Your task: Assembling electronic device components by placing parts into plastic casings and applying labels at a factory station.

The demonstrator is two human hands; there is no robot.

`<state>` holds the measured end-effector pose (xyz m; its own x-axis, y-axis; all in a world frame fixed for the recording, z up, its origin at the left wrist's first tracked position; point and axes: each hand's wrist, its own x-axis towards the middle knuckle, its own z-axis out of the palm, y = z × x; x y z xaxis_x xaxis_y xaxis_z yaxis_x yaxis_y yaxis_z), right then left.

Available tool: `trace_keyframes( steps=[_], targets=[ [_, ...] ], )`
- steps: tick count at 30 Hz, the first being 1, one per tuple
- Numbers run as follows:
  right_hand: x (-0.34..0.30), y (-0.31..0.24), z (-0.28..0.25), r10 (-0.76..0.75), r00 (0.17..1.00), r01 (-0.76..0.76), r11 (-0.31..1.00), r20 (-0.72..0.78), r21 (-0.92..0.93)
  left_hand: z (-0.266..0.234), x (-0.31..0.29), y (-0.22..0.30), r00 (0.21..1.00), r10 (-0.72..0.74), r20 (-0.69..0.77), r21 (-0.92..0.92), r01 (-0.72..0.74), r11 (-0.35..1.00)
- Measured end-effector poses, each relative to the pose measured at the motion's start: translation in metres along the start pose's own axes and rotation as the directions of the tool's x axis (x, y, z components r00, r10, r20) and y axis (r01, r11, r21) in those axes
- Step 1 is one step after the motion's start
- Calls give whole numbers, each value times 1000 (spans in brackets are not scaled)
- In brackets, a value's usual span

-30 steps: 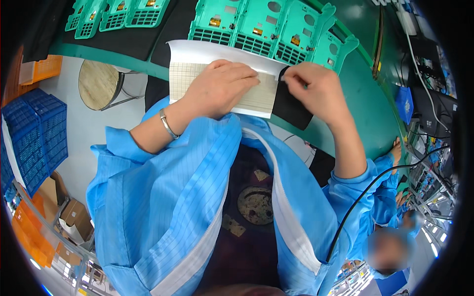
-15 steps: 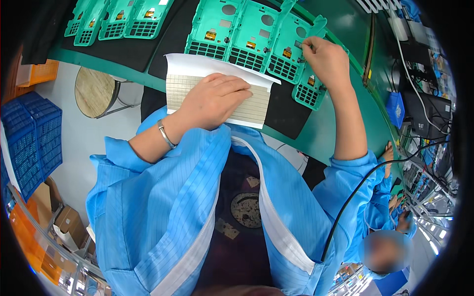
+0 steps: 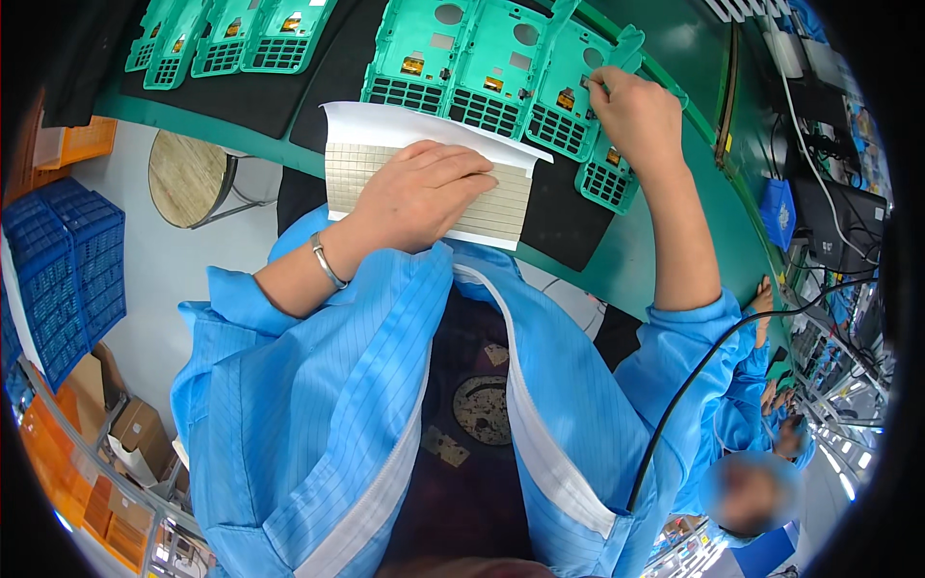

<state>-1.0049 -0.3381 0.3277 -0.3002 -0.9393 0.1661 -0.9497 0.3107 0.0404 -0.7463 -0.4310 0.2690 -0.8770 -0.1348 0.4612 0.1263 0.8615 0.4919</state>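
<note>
My left hand [image 3: 424,193] lies flat with its fingers stretched across a sheet of small grey-beige adhesive pads [image 3: 361,164] on white backing paper [image 3: 424,125]. My right hand [image 3: 638,120] is closed in a pinch over a green plastic housing [image 3: 568,72], its fingertips at the right edge below the round opening. Anything between those fingertips is too small or hidden to make out. Left of it lie two more green housings [image 3: 506,58] [image 3: 409,43], with button grids and small orange-brown flex pieces. Another green housing [image 3: 607,181] is partly covered by my right hand.
More green housings [image 3: 279,43] lie on a black mat [image 3: 260,106] at the far left of the green table [image 3: 217,125]. A round stool [image 3: 188,178], blue crates [image 3: 72,279] and cardboard boxes [image 3: 140,438] stand to the left. A co-worker's blue sleeve [image 3: 742,385] is at the right.
My right hand has shifted very slightly away from me along the housing, still pinched. My left hand stays on the sheet. The whole view has moved a little.
</note>
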Motion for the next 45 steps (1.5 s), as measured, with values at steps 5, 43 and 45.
trace_keyframes(
  steps=[5, 43, 45],
  targets=[
    [0, -2, 0, -11, 1000, 11, 1000, -9, -11, 1, 0, 0, 1000, -3, -15, -5, 3, 1000],
    [-47, -67, -43, -23, 977, -119, 769, 213, 628, 0, 0, 3, 999, -24, -46, -21, 23, 1000],
    [-25, -61, -44, 47, 984, -142, 783, 170, 606, -1, -2, 2, 998, -38, -44, -28, 37, 999]
  ],
)
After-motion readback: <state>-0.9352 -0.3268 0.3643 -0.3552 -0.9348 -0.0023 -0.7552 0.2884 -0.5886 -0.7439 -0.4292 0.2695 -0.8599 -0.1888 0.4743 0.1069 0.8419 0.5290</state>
